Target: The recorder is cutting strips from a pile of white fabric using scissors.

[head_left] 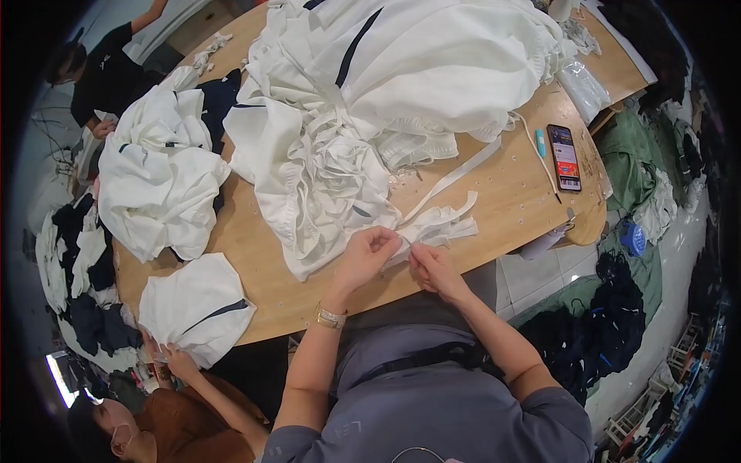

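Observation:
At the near edge of the table, my left hand (373, 253) and my right hand (434, 270) are close together, both with pinched fingers. Between them they grip the near end of a white fabric strip (457, 175), which runs away toward the far right. My fingertips partly hide the spot they hold. Just beyond my hands lie several short white fabric pieces (440, 224) with loose ends. A big heap of white garments (455, 73) with gathered elastic edges and navy stripes spreads across the table, its near edge reaching my left hand.
On the right of the wooden table (505, 220) lie a smartphone (564, 158), a turquoise-capped tool (540, 143) and a white cord. Another garment pile (158, 170) sits at left. A co-worker (166, 420) at lower left handles a white garment (198, 305); another person (108, 73) stands far left.

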Demonstrator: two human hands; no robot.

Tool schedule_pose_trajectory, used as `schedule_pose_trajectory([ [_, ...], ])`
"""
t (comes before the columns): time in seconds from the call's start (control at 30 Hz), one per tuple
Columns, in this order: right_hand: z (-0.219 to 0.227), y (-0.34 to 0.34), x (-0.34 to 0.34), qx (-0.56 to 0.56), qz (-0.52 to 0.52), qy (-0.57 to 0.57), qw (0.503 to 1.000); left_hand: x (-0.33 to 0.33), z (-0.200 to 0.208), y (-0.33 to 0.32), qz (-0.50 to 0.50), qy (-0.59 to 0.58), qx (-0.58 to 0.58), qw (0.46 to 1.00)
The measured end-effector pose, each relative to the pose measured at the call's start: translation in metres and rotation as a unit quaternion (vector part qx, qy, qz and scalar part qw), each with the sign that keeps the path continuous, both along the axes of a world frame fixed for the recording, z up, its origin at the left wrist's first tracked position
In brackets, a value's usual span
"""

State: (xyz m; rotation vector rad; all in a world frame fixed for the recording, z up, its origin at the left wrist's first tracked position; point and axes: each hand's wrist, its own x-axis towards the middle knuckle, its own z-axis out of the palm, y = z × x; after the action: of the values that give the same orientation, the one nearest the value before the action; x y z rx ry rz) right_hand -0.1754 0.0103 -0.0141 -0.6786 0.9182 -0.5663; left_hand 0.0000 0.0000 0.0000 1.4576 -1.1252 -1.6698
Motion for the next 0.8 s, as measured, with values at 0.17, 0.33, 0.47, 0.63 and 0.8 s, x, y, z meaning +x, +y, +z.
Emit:
schedule_pose_trajectory([
  [0.17,0.009,-0.002,-0.001,0.037,0.003,-0.026,0.999,0.000,-0.003,0.001,-0.009,0.011,-0.013,1.000],
  [0.33,0.002,-0.003,0.001,0.008,-0.001,-0.005,1.000,0.000,0.002,-0.002,-0.034,-0.005,-0.011,0.999],
  [0.47,0.002,-0.003,-0.003,0.003,-0.030,0.005,1.000,0.000,0.003,-0.004,-0.061,-0.043,0.000,0.997],
  [0.63,0.006,-0.010,-0.019,0.020,-0.120,-0.043,0.992,0.005,0.023,-0.028,0.036,-0.276,-0.318,0.906],
  [0.8,0.011,-0.019,-0.029,-0.055,-0.177,-0.086,0.979,0.041,0.025,-0.072,0.252,-0.426,-0.337,0.801],
])
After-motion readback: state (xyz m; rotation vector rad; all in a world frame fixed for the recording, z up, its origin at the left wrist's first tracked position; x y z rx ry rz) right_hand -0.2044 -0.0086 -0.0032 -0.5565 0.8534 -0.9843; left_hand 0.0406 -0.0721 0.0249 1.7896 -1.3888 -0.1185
